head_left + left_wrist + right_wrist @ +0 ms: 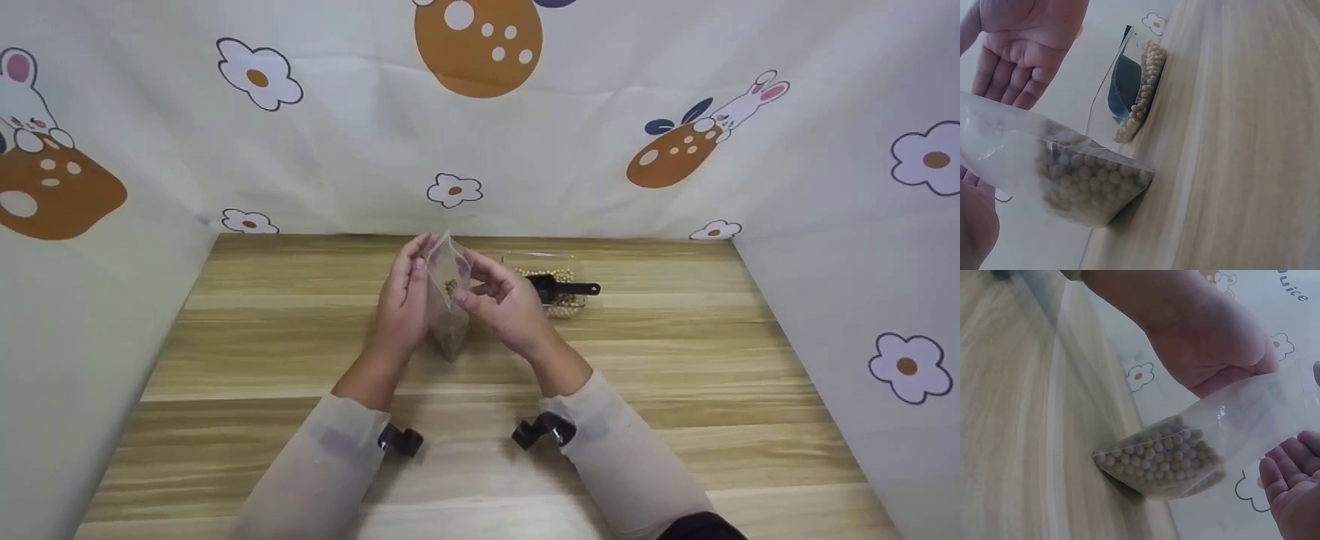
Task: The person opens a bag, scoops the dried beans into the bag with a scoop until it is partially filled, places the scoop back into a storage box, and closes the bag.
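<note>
A translucent plastic bag (452, 334) stands upright on the table with its mouth spread open. Round beige beans (1162, 453) fill its lower part. My left hand (405, 304) grips the bag's left side near the mouth, thumb toward me. On the opposite side, my right hand (514, 304) pinches the rim between thumb and fingers. In the left wrist view the bag (1092, 185) rests its bottom corner on the wood.
Just right of the bag, partly behind my right hand, a clear container (544, 262) holds more beans (566, 309). A black scoop (577, 289) lies in it, handle pointing right. Patterned cloth walls (337, 150) enclose the wooden table (675, 375).
</note>
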`<state>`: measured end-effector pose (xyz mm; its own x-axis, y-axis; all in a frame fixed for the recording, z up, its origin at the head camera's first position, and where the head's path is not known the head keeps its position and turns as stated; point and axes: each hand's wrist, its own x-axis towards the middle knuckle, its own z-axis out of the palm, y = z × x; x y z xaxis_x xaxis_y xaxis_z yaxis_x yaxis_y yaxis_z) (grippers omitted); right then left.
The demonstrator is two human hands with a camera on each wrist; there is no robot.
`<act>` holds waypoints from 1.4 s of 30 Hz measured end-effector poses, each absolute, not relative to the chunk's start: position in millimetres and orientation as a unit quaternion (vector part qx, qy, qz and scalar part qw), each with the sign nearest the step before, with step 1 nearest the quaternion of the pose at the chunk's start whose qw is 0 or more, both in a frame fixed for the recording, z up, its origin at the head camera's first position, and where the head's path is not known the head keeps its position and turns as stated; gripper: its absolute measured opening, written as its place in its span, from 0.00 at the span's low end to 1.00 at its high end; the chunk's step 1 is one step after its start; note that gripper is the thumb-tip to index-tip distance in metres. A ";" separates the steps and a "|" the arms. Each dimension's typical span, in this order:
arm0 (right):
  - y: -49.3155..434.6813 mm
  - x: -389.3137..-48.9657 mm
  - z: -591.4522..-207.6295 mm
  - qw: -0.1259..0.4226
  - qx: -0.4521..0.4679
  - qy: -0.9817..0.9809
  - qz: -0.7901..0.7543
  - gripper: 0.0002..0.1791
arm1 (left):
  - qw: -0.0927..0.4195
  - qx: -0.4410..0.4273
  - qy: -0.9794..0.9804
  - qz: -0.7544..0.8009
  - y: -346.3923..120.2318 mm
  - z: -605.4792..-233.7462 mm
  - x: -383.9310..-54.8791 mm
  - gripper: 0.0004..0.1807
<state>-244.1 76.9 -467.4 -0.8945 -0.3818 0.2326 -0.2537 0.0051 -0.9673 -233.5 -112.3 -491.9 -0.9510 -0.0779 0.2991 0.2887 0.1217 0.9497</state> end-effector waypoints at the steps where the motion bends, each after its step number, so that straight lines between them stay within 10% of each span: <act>1: 76.4 -243.0 -467.6 0.046 -0.225 0.715 -0.661 0.53 | 0.136 -0.068 -0.732 -0.664 -112.8 -491.9 -235.1 0.24; 25: 65.9 -229.1 -468.4 0.029 -0.275 0.723 -0.633 0.38 | 0.065 -0.028 -0.658 -0.749 -118.4 -484.2 -264.2 0.24; 42: 67.3 -228.8 -468.4 -0.102 -0.220 0.750 -0.616 0.17 | 0.115 -0.011 -0.582 -0.805 -141.6 -486.4 -248.7 0.04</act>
